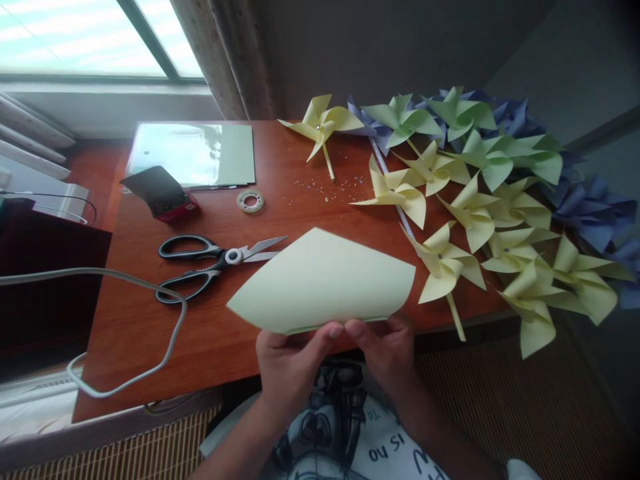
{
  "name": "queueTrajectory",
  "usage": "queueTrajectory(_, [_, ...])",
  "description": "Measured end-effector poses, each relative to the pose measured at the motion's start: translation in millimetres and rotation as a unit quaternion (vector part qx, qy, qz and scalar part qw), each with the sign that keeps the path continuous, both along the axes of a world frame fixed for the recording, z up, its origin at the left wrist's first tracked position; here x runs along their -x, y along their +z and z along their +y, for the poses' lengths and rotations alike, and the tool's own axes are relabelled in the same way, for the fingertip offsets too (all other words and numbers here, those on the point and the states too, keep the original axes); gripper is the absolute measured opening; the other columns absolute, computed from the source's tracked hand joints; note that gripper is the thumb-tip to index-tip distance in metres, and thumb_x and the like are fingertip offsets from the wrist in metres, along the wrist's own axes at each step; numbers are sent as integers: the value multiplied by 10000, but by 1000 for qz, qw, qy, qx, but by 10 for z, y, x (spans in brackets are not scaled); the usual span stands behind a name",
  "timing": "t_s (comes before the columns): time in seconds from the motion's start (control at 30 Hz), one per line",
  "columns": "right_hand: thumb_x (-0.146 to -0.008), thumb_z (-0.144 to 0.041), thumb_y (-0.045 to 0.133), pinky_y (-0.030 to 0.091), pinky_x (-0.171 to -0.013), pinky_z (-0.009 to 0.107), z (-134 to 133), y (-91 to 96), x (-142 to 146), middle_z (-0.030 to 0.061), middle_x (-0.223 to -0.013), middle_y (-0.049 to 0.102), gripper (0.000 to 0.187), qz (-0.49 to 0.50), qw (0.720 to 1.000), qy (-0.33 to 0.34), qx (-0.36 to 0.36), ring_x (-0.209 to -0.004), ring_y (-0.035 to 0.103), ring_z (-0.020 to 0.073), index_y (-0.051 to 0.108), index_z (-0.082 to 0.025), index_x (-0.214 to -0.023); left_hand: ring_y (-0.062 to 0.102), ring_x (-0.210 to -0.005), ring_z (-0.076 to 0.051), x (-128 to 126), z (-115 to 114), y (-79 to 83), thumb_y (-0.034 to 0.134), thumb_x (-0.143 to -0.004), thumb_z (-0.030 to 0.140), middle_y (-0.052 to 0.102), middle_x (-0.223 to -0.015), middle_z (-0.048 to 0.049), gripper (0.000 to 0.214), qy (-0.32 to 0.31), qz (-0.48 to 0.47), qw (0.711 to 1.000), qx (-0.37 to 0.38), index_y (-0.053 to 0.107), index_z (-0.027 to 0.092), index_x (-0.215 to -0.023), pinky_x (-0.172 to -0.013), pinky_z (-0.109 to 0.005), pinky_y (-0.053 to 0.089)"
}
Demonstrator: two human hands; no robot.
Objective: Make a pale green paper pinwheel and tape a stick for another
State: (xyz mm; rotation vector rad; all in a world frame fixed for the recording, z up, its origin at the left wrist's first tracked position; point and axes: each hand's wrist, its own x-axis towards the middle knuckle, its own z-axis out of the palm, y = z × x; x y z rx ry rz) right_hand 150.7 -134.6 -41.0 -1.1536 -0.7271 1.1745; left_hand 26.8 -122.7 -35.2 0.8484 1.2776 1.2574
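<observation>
Both thumbs press down on the near edge of a pale paper sheet, so the grip of the left hand and that of the right hand are each closed on it, side by side, at the near side of the wooden bench. That edge looks curled or folded under the thumbs (the fingers beneath are mostly hidden), and if one thumb pressed harder than the other, the curl could run crooked or the paper crease. The sheet's far-left edge meets the parted blades of the scissors in this view; whether they touch cannot be told, but a sweep to the left might snag or nick it. On the right, its corner comes close to a yellow pinwheel, whose stick points out past the near edge of the bench; a careless elbow could probably tip it off. Farther left, the looped white cable might catch a forearm, while the tape roll lies beyond the scissors, apart from the sheet.
</observation>
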Motion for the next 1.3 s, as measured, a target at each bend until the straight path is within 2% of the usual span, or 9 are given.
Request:
queueTrajectory(0.07, [-725, -284, 876, 628, -863, 369, 15, -2, -6, 32, -898, 832, 152, -6, 1000, 4, -4, -874, 777, 243, 816, -243, -858, 747, -765, -212, 6, 9, -27, 925, -609, 223, 820, -820, -43, 173, 22, -9, 1000, -16, 819, 196, -743, -759, -276, 600])
queueTrajectory(0.2, [-824, -356, 795, 612, -884, 399, 88, -30, 14, 65, -924, 826, 180, 11, 998, 19, 57, -921, 767, 255, 796, -207, -925, 673, -604, -161, 7, 96, -49, 863, -731, 285, 762, -670, -36, 165, -39, -39, 996, 73, 774, 147, -728, -599, -242, 548])
queueTrajectory(0.37, [-820, -326, 797, 617, -803, 356, 114, -69, 38, 51, -870, 818, 126, 20, 998, 7, 55, -877, 766, 241, 785, -210, -870, 727, -747, -201, -5, 130, -11, 841, -767, 298, 800, -805, -66, 162, -46, -22, 996, 67, 801, 155, -833, -686, -260, 569])
queueTrajectory(0.57, [-808, -369, 801, 631, -728, 351, 127, -49, 37, 57, -825, 816, 166, 20, 997, 4, 75, -807, 766, 245, 789, -206, -837, 692, -689, -175, -18, 94, -18, 869, -726, 271, 792, -792, -58, 191, -43, -56, 995, 76, 801, 162, -867, -626, -239, 544])
queueTrajectory(0.73, [-823, -353, 797, 630, -748, 353, 134, -17, 34, 52, -865, 821, 155, 34, 997, 9, 69, -825, 771, 243, 791, -207, -871, 607, -606, -112, -34, 98, -11, 856, -753, 273, 734, -680, -28, 160, -42, -96, 990, 95, 771, 144, -794, -548, -186, 492])
queueTrajectory(0.93, [-817, -346, 804, 618, -862, 380, 130, -24, 31, 54, -902, 823, 155, 22, 998, 4, 62, -888, 767, 244, 802, -210, -890, 572, -575, -78, -68, 115, 27, 889, -698, 216, 742, -700, -1, 161, 3, -143, 984, 103, 772, 175, -802, -547, -162, 473])
queueTrajectory(1.13, [-796, -342, 818, 617, -854, 381, 118, -75, 41, 56, -863, 818, 149, 16, 997, 0, 75, -869, 758, 239, 800, -206, -856, 559, -531, -77, -88, 140, 68, 919, -633, 222, 708, -605, 10, 180, 11, -169, 979, 114, 762, 175, -709, -533, -167, 471])
queueTrajectory(1.3, [-804, -300, 818, 607, -836, 328, 100, -73, 47, 29, -897, 814, 111, 27, 999, -9, 47, -859, 749, 202, 782, -220, -872, 569, -528, -76, -89, 148, 73, 919, -635, 218, 715, -611, 8, 178, 10, -177, 977, 118, 764, 171, -709, -544, -168, 492])
